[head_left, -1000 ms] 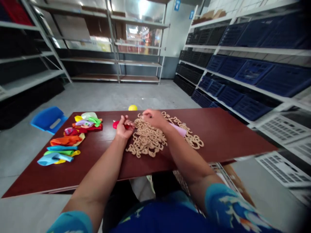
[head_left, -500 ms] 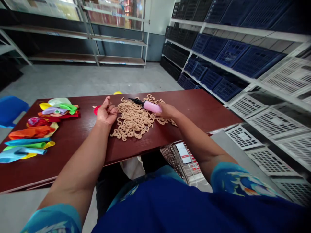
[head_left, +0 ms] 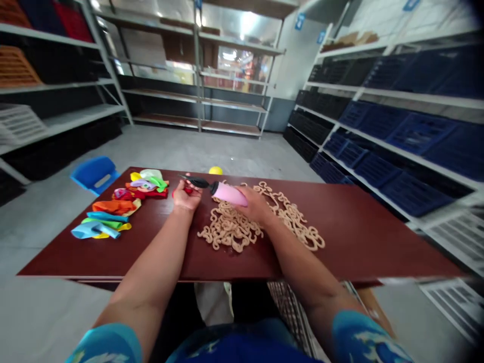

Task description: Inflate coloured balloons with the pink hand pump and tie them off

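Pink pump point(head_left: 230, 194) in the middle of the view, slanting above a heap of curly pieces, its black nozzle point(head_left: 198, 182) pointing left.

From the left: shelving holds an orange crate point(head_left: 18, 66) and, lower down, a white crate point(head_left: 20, 123). A blue chair point(head_left: 99, 172) stands just beyond the counter's left end. On that end of the counter point(head_left: 363, 227) lie limp balloons in a loose column: light blue point(head_left: 91, 230) nearest the person, with green and yellow ones beside it, then orange point(head_left: 111, 207), then red, purple, bright green and white toward the far edge.

Next comes the left hand point(head_left: 188, 199), palm up, its fingers curled in with a small gap, keeping hold of a red balloon point(head_left: 176, 192) that is mostly hidden. The nozzle's tip crosses over these fingers; whether they touch it cannot be told. A round yellow thing point(head_left: 215, 170) shows past the far edge.

Beige curly pieces point(head_left: 229, 229) are heaped under the pump. The right hand point(head_left: 253, 204) has its fingers wrapped around the rear of the pink body. More curly pieces trail off to the right beyond its wrist. At far right, racks carry dark blue crates point(head_left: 418, 132).
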Demonstrator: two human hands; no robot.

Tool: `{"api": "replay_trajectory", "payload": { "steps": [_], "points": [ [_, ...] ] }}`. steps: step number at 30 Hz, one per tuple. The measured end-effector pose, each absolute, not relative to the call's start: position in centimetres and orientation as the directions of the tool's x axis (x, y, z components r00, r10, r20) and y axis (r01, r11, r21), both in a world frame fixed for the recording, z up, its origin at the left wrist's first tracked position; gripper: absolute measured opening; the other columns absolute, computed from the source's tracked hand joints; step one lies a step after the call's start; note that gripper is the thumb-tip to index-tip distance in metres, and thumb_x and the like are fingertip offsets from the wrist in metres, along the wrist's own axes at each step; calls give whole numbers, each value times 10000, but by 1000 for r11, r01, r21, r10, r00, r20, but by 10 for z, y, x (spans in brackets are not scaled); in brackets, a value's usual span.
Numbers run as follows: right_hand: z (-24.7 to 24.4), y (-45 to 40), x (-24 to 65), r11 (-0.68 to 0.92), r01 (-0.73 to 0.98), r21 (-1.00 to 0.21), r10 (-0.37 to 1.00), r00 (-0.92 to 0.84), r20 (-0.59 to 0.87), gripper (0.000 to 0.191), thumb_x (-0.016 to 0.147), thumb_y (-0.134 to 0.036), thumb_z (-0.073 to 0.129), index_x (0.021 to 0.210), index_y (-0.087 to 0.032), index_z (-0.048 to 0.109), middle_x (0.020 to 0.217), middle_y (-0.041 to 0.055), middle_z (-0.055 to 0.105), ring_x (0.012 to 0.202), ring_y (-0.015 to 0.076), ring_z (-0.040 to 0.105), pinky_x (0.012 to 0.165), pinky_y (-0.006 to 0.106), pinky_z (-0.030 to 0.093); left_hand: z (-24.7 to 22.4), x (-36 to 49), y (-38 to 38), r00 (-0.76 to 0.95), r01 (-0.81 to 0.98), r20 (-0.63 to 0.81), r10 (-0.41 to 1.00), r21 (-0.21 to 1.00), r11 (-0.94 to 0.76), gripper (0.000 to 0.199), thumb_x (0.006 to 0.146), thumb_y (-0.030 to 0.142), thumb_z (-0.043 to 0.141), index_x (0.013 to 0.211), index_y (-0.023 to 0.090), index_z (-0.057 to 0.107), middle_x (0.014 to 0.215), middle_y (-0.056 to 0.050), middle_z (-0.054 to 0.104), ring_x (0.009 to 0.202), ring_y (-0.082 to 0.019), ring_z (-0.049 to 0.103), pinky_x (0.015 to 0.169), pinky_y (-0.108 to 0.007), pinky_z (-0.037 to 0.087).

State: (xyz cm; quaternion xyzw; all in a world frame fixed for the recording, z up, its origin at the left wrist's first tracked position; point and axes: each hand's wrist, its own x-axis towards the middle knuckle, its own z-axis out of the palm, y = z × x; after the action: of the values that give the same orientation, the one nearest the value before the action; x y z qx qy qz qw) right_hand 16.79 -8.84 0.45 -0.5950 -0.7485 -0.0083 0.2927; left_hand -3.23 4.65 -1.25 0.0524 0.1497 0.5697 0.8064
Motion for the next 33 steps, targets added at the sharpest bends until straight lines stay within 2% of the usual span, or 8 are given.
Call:
{"api": "replay_trajectory", "payload": {
  "steps": [2, 4, 7, 13, 20, 28, 33],
  "points": [
    [-6, -86, 170, 290, 904, -313, 871, -115, 478, 553, 703, -343, 604, 1223, -257, 434, 1143, 70, 530, 1041, 250, 488, 883, 396, 393, -13, -34, 50, 255, -921, -209, 944, 245, 303, 293, 895, 234, 304, 828, 141, 574, 565, 0, 498, 496, -82, 477, 530, -226, 413],
    [-12, -86, 175, 299, 912, -282, 870, -139, 473, 557, 697, -356, 603, 1221, -265, 440, 1135, 67, 538, 1036, 252, 496, 874, 404, 402, -13, -37, 52, 249, -935, -150, 957, 219, 278, 299, 893, 231, 303, 828, 137, 579, 601, -10, 509, 532, -80, 489, 562, -227, 422],
    [-12, -89, 178, 306, 920, -244, 868, -165, 468, 543, 702, -347, 592, 1217, -256, 444, 1120, 69, 548, 1021, 240, 506, 865, 388, 410, -13, -45, 54, 242, -951, -60, 968, 181, 249, 319, 898, 251, 284, 810, 142, 570, 610, -9, 488, 524, -76, 464, 550, -223, 408],
    [-3, -94, 177, 316, 921, -226, 872, -188, 453, 503, 709, -323, 579, 1194, -246, 468, 1069, 70, 570, 980, 225, 523, 843, 355, 422, -9, -58, 58, 183, -973, -72, 980, 126, 191, 363, 906, 268, 224, 808, 154, 555, 607, -9, 468, 500, -85, 432, 527, -232, 390],
    [-3, -94, 177, 309, 928, -210, 876, -191, 443, 515, 683, -300, 602, 1183, -255, 484, 1043, 71, 584, 956, 230, 537, 837, 357, 429, -4, -58, 55, 194, -958, -47, 980, 203, 200, 323, 902, 287, 270, 830, 162, 559, 608, -5, 474, 488, -77, 429, 515, -220, 381],
    [-6, -93, 177, 298, 932, -207, 881, -185, 435, 523, 687, -306, 601, 1192, -251, 476, 1089, 73, 563, 974, 236, 532, 849, 359, 425, -8, -53, 54, 233, -951, -12, 972, 203, 231, 262, 883, 261, 322, 827, 144, 549, 603, -7, 472, 487, -83, 422, 485, -220, 380],
    [-7, -93, 174, 290, 934, -208, 889, -182, 421, 539, 694, -332, 601, 1210, -281, 454, 1082, 63, 562, 970, 241, 532, 844, 374, 425, -10, -45, 52, 236, -934, -33, 971, 269, 236, 208, 863, 265, 391, 804, 147, 552, 598, -1, 455, 476, -78, 408, 470, -212, 368]
  ]
}}
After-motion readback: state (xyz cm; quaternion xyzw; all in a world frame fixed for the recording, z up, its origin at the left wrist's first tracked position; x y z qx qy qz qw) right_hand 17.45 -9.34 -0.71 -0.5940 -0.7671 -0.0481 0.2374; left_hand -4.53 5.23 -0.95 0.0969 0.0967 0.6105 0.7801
